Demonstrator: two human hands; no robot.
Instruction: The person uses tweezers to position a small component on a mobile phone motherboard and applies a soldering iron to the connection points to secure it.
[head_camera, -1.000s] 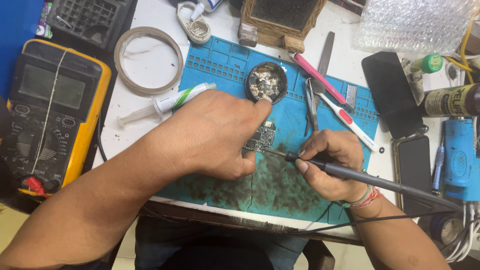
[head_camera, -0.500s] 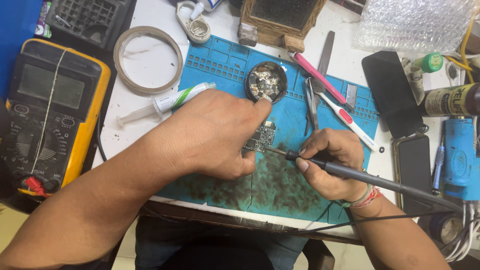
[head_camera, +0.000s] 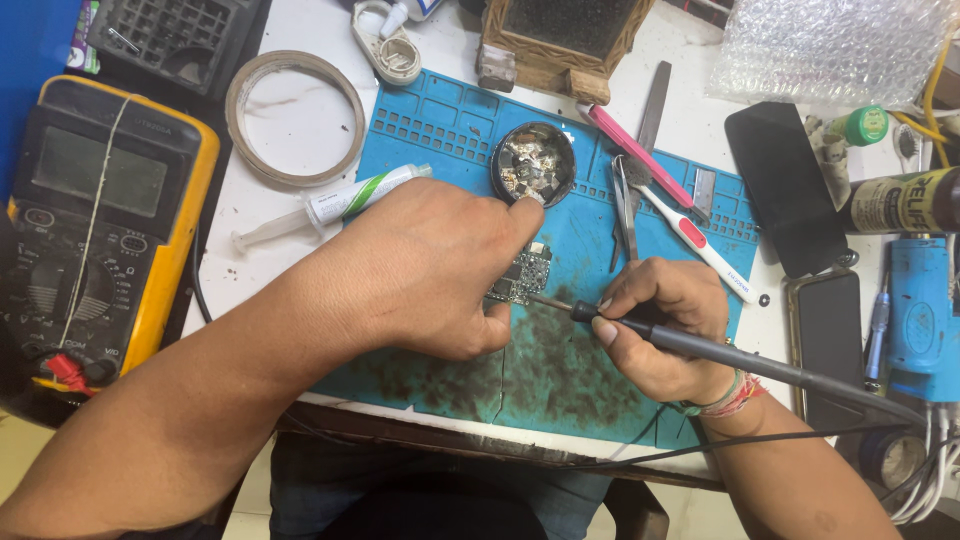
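Multimeter (head_camera: 95, 215): yellow and black, at the left edge of the desk.
Tape ring (head_camera: 295, 118): lies just beside the mat's far left corner.
Syringe (head_camera: 330, 205): across the mat's left edge.
Round tin (head_camera: 533, 165): on the mat's far part.
Two phones (head_camera: 785, 185): dark, near the desk's right edge.

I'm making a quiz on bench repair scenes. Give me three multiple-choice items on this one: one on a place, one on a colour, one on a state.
1. Where does the small circuit board lie?
A. On the blue work mat
B. On the multimeter
C. In the round tin

2. What colour is the multimeter casing?
A. Red
B. Yellow
C. Green

3. How is the soldering iron held?
A. Lying loose on the mat
B. Gripped in the left hand
C. Gripped in the right hand, tip at the board

Answers: A, the board rests on the mat under the left hand; B, its rim is yellow; C, the right fingers wrap its handle.
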